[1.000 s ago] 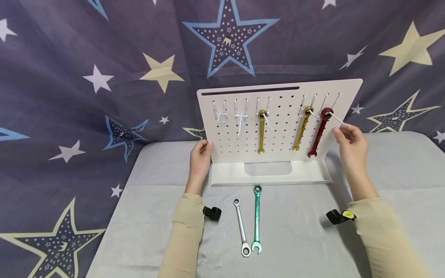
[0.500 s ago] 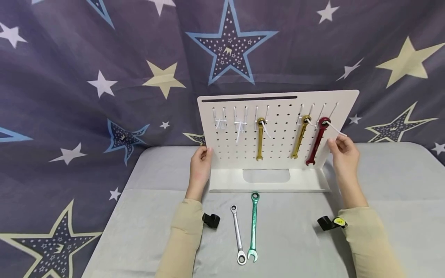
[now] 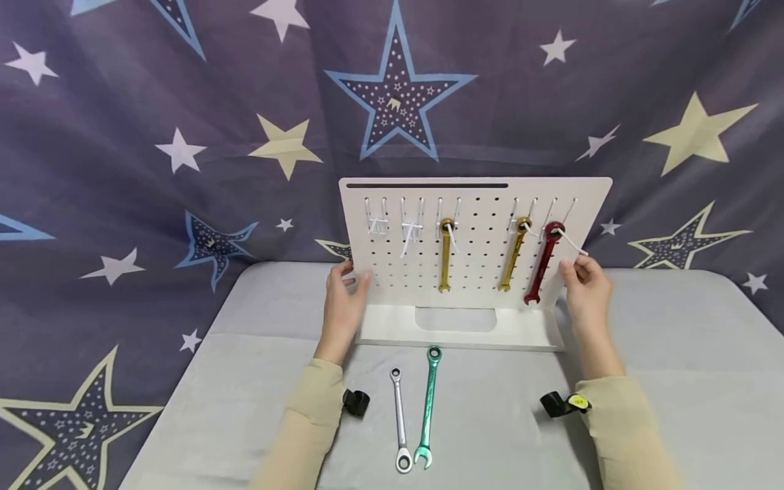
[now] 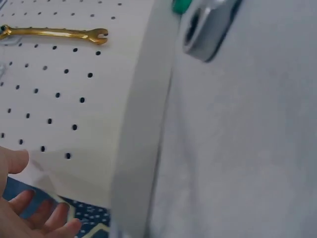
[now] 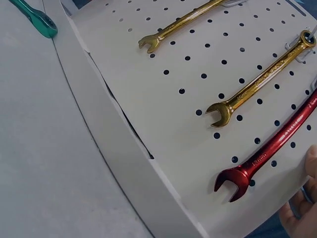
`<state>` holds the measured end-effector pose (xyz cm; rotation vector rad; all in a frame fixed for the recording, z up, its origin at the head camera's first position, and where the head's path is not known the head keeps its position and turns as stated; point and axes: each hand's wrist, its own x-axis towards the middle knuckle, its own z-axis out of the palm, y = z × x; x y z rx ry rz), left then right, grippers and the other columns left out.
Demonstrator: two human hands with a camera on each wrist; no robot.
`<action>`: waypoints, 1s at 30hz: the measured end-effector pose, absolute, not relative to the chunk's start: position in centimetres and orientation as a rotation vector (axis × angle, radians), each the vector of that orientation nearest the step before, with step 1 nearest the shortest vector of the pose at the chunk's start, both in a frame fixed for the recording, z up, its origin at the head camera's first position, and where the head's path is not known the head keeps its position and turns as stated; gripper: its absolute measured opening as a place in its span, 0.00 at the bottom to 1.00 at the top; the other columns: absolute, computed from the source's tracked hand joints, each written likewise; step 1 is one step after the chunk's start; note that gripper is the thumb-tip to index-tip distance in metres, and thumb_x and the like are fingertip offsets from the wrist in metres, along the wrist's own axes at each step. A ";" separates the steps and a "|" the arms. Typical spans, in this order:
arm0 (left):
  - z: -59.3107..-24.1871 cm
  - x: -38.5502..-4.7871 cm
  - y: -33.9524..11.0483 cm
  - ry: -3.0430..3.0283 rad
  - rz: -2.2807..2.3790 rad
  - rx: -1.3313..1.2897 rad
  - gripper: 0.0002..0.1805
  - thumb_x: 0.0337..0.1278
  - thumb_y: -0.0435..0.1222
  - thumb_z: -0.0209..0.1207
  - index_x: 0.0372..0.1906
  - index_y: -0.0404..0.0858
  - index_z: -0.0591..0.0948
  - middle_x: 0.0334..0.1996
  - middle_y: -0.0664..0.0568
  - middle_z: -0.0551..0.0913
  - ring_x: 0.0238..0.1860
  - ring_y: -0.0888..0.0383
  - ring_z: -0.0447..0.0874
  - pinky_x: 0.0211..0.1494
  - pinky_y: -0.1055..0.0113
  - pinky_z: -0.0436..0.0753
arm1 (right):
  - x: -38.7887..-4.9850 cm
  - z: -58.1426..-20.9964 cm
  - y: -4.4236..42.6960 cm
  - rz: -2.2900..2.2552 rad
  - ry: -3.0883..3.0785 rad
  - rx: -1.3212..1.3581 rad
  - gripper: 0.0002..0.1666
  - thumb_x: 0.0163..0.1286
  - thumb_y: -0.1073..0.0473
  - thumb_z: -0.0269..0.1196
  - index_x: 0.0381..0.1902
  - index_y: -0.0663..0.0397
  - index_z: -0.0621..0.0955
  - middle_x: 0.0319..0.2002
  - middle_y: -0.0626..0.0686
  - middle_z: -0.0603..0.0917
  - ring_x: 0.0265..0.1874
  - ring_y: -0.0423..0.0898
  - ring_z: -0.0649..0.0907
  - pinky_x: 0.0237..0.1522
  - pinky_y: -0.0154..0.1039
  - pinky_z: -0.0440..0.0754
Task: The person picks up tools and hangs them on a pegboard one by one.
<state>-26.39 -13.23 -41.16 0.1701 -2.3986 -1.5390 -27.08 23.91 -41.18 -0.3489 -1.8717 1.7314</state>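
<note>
A white pegboard (image 3: pixel 392 292) stands upright on its base. Its right edge is between the thumb and fingers of my right hand (image 3: pixel 589 306), thumb in front. At the left edge is my left hand (image 3: pixel 343 309), thumb and fingers parted; in the left wrist view its fingers (image 4: pixel 57 218) are spread loosely beyond the edge. Two gold wrenches (image 3: pixel 445 262) (image 3: pixel 512 262) and a red wrench (image 3: pixel 541 271) hang from hooks. Two hook sets (image 3: pixel 377 226) (image 3: pixel 410 235) at the left hold nothing. A silver wrench (image 3: pixel 400 415) and a green wrench (image 3: pixel 429 405) lie before the base.
The pegboard stands on a table with a grey cloth (image 3: pixel 490 422). Close behind it hangs a dark curtain (image 3: pixel 245 82) with a star pattern. Black devices (image 3: pixel 356 403) (image 3: pixel 556 404) project from both wrists.
The head view has shifted, so the board appears lower and more level. My left thumb and fingers have parted at the left edge. The right hand keeps its place at the right edge.
</note>
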 end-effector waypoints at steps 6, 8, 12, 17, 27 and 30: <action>-39.9 -23.8 -13.4 -2.441 -1.469 0.139 0.25 0.71 0.41 0.57 0.66 0.34 0.67 0.64 0.40 0.69 0.62 0.43 0.72 0.61 0.49 0.72 | -26.4 -41.6 24.0 1.731 -1.866 -0.358 0.04 0.70 0.61 0.64 0.36 0.51 0.78 0.26 0.29 0.79 0.33 0.30 0.77 0.37 0.21 0.74; -39.6 -22.8 -13.3 -2.465 -1.456 0.120 0.24 0.70 0.40 0.57 0.65 0.34 0.69 0.63 0.40 0.71 0.61 0.44 0.73 0.60 0.49 0.74 | -26.4 -41.5 24.1 1.727 -1.884 -0.373 0.04 0.70 0.59 0.64 0.36 0.50 0.78 0.27 0.29 0.79 0.34 0.31 0.77 0.38 0.22 0.75; -39.1 -21.0 -13.1 -2.580 -1.421 0.076 0.22 0.70 0.40 0.58 0.63 0.36 0.73 0.60 0.44 0.75 0.58 0.47 0.76 0.56 0.51 0.76 | -26.6 -41.3 24.1 1.728 -1.941 -0.417 0.06 0.70 0.55 0.64 0.38 0.50 0.79 0.30 0.30 0.78 0.37 0.32 0.78 0.42 0.24 0.75; -38.8 -19.1 -12.8 -2.748 -1.356 -0.025 0.19 0.69 0.41 0.60 0.58 0.38 0.77 0.56 0.47 0.78 0.53 0.50 0.78 0.53 0.53 0.77 | -26.9 -41.1 24.2 1.749 -1.948 -0.428 0.08 0.68 0.52 0.64 0.38 0.48 0.79 0.30 0.31 0.78 0.39 0.32 0.78 0.43 0.25 0.76; -40.2 -16.4 -12.6 -2.931 -1.722 -0.113 0.17 0.69 0.37 0.59 0.55 0.31 0.77 0.45 0.45 0.81 0.40 0.51 0.81 0.41 0.58 0.82 | -26.8 -40.9 24.3 1.795 -1.913 -0.431 0.05 0.67 0.54 0.65 0.34 0.44 0.78 0.28 0.30 0.79 0.36 0.31 0.78 0.41 0.22 0.76; -40.7 -15.4 -12.7 -2.979 -1.735 -0.114 0.17 0.67 0.37 0.60 0.54 0.30 0.78 0.43 0.45 0.81 0.37 0.53 0.79 0.39 0.59 0.81 | -26.8 -41.1 24.2 1.798 -1.914 -0.427 0.05 0.67 0.55 0.65 0.34 0.45 0.78 0.28 0.31 0.79 0.35 0.32 0.78 0.39 0.21 0.75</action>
